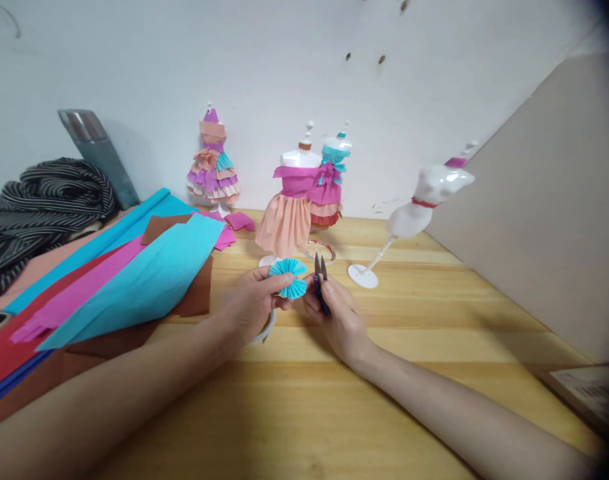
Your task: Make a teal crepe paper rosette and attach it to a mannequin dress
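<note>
A turquoise pleated paper fan (288,270), spread almost into a circle with a gap on its right side, is pinched between the thumb and fingers of my left hand (257,297). Close beside it, my right hand (339,317) grips a pair of small dark-handled scissors (320,273). Their blades point up and stand slightly apart. Partly hidden under my left hand lies a roll of tape (268,328). Just behind my hands stands a mini dress form (287,200) in a magenta top and peach paper skirt.
More dress forms in layered paper dresses (213,163) (330,180) stand by the wall. A bare white form (417,200) leans at right. Coloured crepe paper sheets (149,280), a striped cloth (49,200) and a flask (99,153) occupy the left. A patterned ring (329,250) lies mid-table.
</note>
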The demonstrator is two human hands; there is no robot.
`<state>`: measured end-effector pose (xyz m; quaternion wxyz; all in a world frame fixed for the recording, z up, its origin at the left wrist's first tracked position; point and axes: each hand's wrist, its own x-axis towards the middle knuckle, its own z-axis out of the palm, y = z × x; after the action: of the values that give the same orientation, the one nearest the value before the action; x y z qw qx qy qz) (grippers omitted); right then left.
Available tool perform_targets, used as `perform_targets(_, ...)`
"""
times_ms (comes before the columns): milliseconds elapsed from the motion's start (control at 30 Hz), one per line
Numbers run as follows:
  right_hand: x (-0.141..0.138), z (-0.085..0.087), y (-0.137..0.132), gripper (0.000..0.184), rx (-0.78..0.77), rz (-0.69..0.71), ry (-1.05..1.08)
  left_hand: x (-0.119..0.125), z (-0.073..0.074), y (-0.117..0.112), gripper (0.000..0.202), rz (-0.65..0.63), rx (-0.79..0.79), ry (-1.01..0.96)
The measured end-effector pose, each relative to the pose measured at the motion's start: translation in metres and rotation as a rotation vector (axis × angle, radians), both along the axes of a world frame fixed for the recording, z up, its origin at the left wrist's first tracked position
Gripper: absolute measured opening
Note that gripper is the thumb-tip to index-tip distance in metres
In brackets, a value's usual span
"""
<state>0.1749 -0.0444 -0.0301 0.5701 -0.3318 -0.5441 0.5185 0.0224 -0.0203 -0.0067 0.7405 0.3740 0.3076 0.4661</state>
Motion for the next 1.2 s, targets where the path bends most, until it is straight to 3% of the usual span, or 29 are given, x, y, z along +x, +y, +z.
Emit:
perform_targets(267,-0.0075,0.0005,-0.0030,0.046,-0.041,-0.003,-0.059,-0.0002,0.0008,-0.0016,0.017,0.174,0.149,0.191)
perform_targets(533,-0.0104,-0.0042,-0.0015,0.044,-0.148,0.065,0.050,0.0009,0.0016,-0.0033,0.019,0.177,0.154,0.222)
perform_targets(1200,-0.0092,-0.0081,0.0024,0.040,-0.184,0.116,0.102,0.0011,0.0036,-0.0057,0.014,0.255,0.280,0.415)
